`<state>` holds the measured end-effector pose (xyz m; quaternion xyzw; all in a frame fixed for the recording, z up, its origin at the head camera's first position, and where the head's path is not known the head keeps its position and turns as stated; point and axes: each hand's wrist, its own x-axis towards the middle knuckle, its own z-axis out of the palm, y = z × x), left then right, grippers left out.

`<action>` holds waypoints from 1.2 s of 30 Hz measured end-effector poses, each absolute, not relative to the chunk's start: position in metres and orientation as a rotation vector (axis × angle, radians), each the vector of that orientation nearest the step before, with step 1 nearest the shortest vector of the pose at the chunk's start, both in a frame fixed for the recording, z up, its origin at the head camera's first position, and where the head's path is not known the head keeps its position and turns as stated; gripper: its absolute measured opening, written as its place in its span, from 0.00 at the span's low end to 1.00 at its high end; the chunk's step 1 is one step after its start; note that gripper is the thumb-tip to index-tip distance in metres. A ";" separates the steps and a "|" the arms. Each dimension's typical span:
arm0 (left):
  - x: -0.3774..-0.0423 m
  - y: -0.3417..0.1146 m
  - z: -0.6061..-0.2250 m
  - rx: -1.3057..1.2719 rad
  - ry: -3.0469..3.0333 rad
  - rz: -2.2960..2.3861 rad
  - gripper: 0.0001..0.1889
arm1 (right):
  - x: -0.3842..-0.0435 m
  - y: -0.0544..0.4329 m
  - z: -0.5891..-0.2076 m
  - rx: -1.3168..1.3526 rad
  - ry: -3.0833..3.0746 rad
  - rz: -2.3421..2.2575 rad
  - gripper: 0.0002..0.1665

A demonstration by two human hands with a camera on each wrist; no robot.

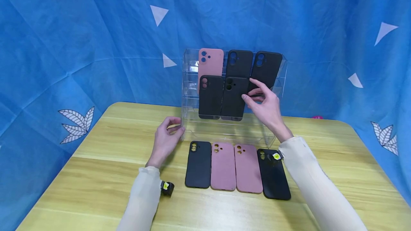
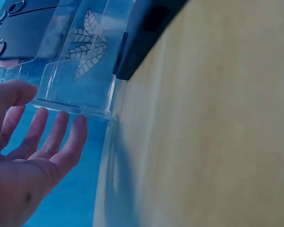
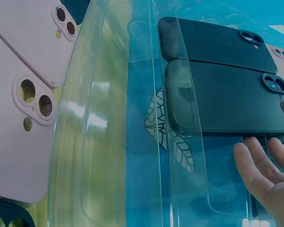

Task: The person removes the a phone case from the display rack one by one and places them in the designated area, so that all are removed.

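A clear tiered stand (image 1: 224, 131) faces me on the table. Its lower tier carries a black phone case (image 1: 233, 101), whose right edge my right hand (image 1: 267, 108) pinches near the top. In the right wrist view the thumb lies by the case's face and the other fingers along its edge. Left of it leans another black phone case (image 1: 210, 99). Behind, on a higher tier, stand a pink phone case (image 1: 210, 63) and two black ones. At the stand's left side my left hand (image 1: 166, 139) rests with relaxed fingers against the clear wall (image 2: 85, 85).
In front of the stand several phone cases lie in a row: a black case (image 1: 198, 165), two pink cases (image 1: 223, 168) and a black case (image 1: 275, 181) partly under the right cuff. A blue patterned curtain (image 1: 96, 27) hangs behind the wooden table (image 1: 106, 145).
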<state>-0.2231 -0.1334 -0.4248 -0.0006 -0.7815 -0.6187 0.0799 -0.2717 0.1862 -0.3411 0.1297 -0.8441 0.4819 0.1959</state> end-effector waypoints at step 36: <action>-0.262 -0.113 -0.386 -0.004 -2.074 -1.722 0.11 | -0.276 0.184 -0.344 0.451 -2.149 1.686 0.29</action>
